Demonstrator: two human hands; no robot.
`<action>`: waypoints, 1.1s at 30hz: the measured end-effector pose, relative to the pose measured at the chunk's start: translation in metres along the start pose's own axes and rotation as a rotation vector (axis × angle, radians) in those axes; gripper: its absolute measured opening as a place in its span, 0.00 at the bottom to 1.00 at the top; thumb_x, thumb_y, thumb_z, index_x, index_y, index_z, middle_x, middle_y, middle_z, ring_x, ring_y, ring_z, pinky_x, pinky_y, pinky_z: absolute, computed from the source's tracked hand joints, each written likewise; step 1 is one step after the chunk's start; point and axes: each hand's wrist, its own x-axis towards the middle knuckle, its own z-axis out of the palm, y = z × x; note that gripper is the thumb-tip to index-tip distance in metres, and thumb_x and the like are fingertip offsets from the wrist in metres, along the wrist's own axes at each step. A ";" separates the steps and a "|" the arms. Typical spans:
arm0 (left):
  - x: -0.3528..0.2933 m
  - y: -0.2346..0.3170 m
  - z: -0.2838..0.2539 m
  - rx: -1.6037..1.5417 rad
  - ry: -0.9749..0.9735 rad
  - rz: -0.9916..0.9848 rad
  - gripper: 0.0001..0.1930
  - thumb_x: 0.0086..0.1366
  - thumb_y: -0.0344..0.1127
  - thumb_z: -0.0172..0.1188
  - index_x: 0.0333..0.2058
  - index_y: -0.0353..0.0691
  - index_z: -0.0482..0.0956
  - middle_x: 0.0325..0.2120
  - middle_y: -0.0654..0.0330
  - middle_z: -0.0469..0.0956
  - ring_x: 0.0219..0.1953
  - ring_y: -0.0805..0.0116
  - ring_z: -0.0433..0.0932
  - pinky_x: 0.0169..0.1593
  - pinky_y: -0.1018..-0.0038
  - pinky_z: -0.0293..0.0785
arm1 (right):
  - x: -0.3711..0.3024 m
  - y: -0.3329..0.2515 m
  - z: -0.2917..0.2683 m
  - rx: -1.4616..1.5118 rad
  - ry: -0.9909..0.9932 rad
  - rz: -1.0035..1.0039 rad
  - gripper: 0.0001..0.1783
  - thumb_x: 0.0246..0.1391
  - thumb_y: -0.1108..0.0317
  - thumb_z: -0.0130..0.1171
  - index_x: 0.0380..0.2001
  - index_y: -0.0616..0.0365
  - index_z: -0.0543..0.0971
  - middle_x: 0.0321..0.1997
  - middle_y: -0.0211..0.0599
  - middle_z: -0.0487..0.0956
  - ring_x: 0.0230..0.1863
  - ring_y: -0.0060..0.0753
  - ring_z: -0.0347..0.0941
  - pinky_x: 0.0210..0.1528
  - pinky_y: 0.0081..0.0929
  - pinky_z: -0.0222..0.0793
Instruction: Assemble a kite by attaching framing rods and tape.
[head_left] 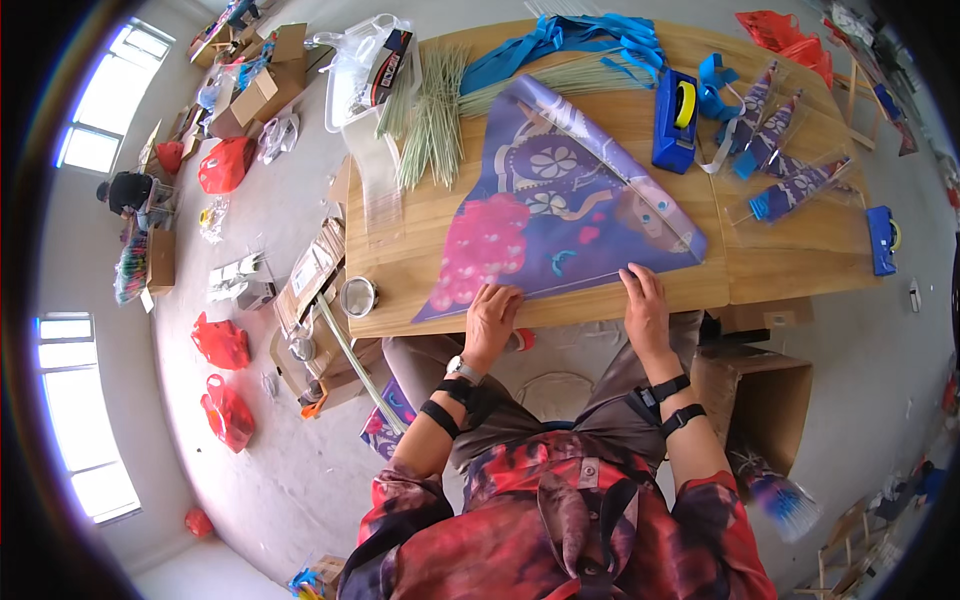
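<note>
L hand point(490, 326): bent fingers touching lwr edge of purple sheet point(570, 205); can't tell if pinching
R hand point(648, 312): fingers lying slightly apart, tips touching same edge

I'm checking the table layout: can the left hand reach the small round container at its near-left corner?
Probably yes: only the flat tip of the purple sheet and some tabletop lie between the left hand and the round container, nothing upright.
</note>
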 end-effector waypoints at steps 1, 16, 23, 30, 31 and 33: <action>0.003 0.008 -0.001 -0.003 0.011 -0.057 0.11 0.61 0.27 0.67 0.43 0.37 0.81 0.33 0.56 0.81 0.39 0.56 0.80 0.45 0.64 0.76 | 0.000 -0.001 -0.004 0.002 0.003 0.000 0.23 0.56 0.80 0.56 0.56 0.60 0.76 0.61 0.44 0.74 0.64 0.49 0.68 0.65 0.45 0.65; 0.006 0.000 0.000 0.038 0.044 -0.119 0.06 0.60 0.29 0.68 0.35 0.38 0.82 0.35 0.55 0.78 0.39 0.52 0.78 0.43 0.61 0.75 | 0.001 -0.005 -0.001 0.007 0.034 0.008 0.22 0.55 0.81 0.54 0.54 0.61 0.77 0.60 0.42 0.75 0.64 0.47 0.70 0.65 0.43 0.65; 0.007 0.002 0.003 0.070 0.058 -0.092 0.06 0.59 0.30 0.69 0.34 0.38 0.83 0.34 0.55 0.79 0.38 0.52 0.79 0.42 0.62 0.75 | 0.002 -0.005 0.000 0.007 0.044 0.013 0.22 0.55 0.80 0.55 0.54 0.61 0.77 0.60 0.41 0.75 0.64 0.47 0.70 0.65 0.43 0.65; 0.008 0.002 0.008 0.074 0.071 -0.085 0.06 0.58 0.29 0.69 0.34 0.38 0.82 0.33 0.55 0.78 0.40 0.52 0.78 0.44 0.61 0.74 | 0.002 -0.005 0.001 0.005 0.051 0.013 0.21 0.55 0.80 0.55 0.53 0.62 0.77 0.59 0.42 0.75 0.63 0.47 0.70 0.64 0.43 0.65; 0.008 0.002 0.010 0.080 0.076 -0.080 0.06 0.58 0.29 0.69 0.34 0.38 0.82 0.33 0.55 0.78 0.40 0.52 0.77 0.44 0.61 0.74 | 0.002 -0.005 0.001 0.008 0.053 0.012 0.20 0.56 0.80 0.55 0.53 0.62 0.77 0.59 0.42 0.75 0.63 0.47 0.70 0.64 0.43 0.65; 0.008 0.003 0.012 0.084 0.083 -0.075 0.06 0.58 0.29 0.69 0.34 0.39 0.82 0.34 0.56 0.78 0.41 0.52 0.77 0.45 0.61 0.73 | 0.002 -0.005 0.001 0.008 0.054 0.010 0.20 0.56 0.79 0.55 0.53 0.62 0.78 0.59 0.43 0.75 0.63 0.47 0.70 0.64 0.43 0.65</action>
